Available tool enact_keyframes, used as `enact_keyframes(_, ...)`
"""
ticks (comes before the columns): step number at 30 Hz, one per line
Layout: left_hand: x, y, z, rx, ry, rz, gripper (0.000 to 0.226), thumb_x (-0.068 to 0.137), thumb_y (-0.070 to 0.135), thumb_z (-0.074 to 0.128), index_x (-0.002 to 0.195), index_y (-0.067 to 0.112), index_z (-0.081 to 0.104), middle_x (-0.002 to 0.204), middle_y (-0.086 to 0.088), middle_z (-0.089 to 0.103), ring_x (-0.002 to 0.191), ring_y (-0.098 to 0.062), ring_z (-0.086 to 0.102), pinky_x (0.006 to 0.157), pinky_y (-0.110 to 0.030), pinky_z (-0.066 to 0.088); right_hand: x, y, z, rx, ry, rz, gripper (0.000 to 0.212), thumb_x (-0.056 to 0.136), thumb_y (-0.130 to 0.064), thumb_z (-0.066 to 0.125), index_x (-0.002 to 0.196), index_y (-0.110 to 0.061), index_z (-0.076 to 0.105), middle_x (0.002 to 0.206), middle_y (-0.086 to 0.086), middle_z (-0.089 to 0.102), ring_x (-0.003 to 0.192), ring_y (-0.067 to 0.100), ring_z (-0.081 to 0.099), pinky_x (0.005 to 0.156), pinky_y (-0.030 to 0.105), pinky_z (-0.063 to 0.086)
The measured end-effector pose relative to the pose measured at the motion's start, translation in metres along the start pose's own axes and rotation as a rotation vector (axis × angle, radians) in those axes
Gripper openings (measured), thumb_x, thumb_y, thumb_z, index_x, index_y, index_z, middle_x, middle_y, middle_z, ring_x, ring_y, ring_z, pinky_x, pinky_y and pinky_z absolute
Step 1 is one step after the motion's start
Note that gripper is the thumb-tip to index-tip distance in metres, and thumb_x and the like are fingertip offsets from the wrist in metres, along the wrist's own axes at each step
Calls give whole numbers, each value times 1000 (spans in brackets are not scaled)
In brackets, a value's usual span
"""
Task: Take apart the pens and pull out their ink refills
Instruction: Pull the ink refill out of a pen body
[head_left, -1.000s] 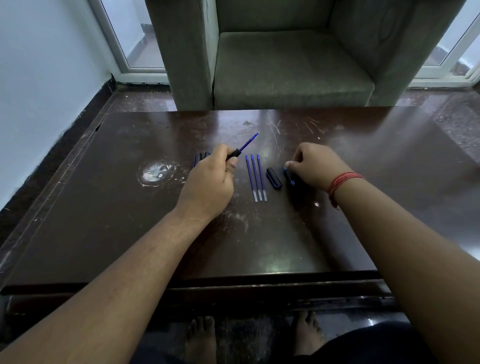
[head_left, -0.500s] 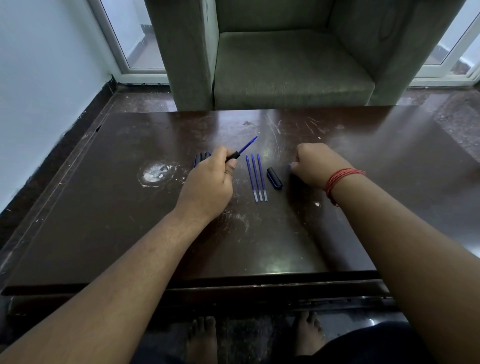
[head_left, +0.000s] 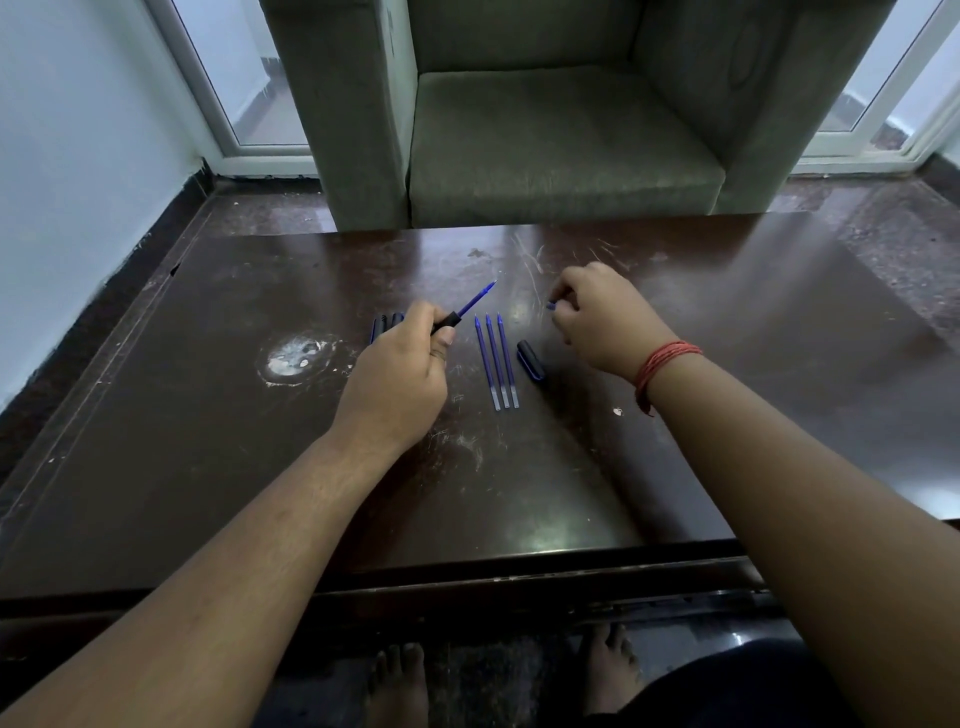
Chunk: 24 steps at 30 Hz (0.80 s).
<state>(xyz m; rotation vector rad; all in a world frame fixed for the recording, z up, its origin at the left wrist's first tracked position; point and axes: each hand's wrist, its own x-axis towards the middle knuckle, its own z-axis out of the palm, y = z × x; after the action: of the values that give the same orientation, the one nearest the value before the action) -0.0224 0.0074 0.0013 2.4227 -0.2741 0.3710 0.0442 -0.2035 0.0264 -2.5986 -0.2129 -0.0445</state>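
My left hand (head_left: 400, 371) grips a black pen barrel (head_left: 447, 322) with its blue refill (head_left: 477, 299) sticking out toward the far right. Three blue refills (head_left: 497, 361) lie side by side on the dark table (head_left: 208, 441), just right of that hand. A black pen cap (head_left: 531, 359) lies beside them. My right hand (head_left: 605, 322) hovers above the table past the cap, fingers pinched on a small blue piece (head_left: 551, 305), mostly hidden. More dark pen parts (head_left: 387, 325) peek out behind my left hand.
A grey-green armchair (head_left: 561, 130) stands right behind the table's far edge. A white scuff mark (head_left: 293, 358) is on the tabletop left of my left hand. A wall runs along the left; bare feet (head_left: 397, 686) show below the near edge.
My right hand has lifted off the table from beside the cap and moved away from me, carrying the small blue piece. My left hand keeps holding the barrel in about the same place.
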Motion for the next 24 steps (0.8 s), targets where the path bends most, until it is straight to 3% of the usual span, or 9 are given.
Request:
enact_keyframes(2, 0, -1, 0, 0, 0, 2, 9, 106, 23, 39, 98, 23, 44, 75, 1, 55, 62, -14, 51, 51, -27, 33, -2, -2, 0, 261, 27, 15, 17, 98, -11, 45, 99, -11, 63, 100, 8, 54, 67, 23, 66, 63, 34, 59)
enact_keyframes(5, 0, -1, 2, 6, 1, 3, 9, 106, 24, 40, 98, 22, 45, 73, 2, 54, 60, -15, 50, 50, -28, 32, -3, 0, -1, 612, 31, 31, 14, 97, -5, 53, 96, -13, 64, 74, 7, 63, 60, 19, 63, 60, 36, 58)
enact_keyframes(9, 0, -1, 1, 13, -1, 5, 11, 106, 24, 40, 100, 19, 48, 73, 0, 55, 59, -16, 50, 50, -28, 33, -2, -1, -6, 904, 76, 27, 20, 94, 5, 54, 86, -11, 62, 78, 6, 62, 64, 12, 59, 61, 25, 52)
enact_keyframes(13, 0, 0, 1, 12, -5, 9, 15, 105, 25, 40, 100, 15, 50, 73, -2, 57, 60, -21, 53, 51, -36, 39, -2, -3, -8, 890, 108, -24, 26, 95, 7, 51, 85, -13, 64, 86, 8, 65, 69, 10, 59, 64, 22, 51)
enact_keyframes(19, 0, 2, 1, 44, -15, 23, 16, 106, 24, 40, 102, 14, 52, 73, -1, 57, 60, -17, 51, 50, -29, 32, -3, -12, -7, 723, 107, -110, 28, 94, 5, 50, 83, -17, 64, 84, 7, 66, 70, 16, 58, 69, 30, 53)
enact_keyframes(24, 0, 3, 1, 58, -19, 27, 16, 106, 24, 40, 104, 14, 52, 72, 2, 55, 59, -14, 49, 50, -27, 32, -7, -21, -6, 607, 99, -145, 24, 95, 4, 51, 88, -14, 64, 79, -2, 65, 68, 13, 58, 71, 34, 56)
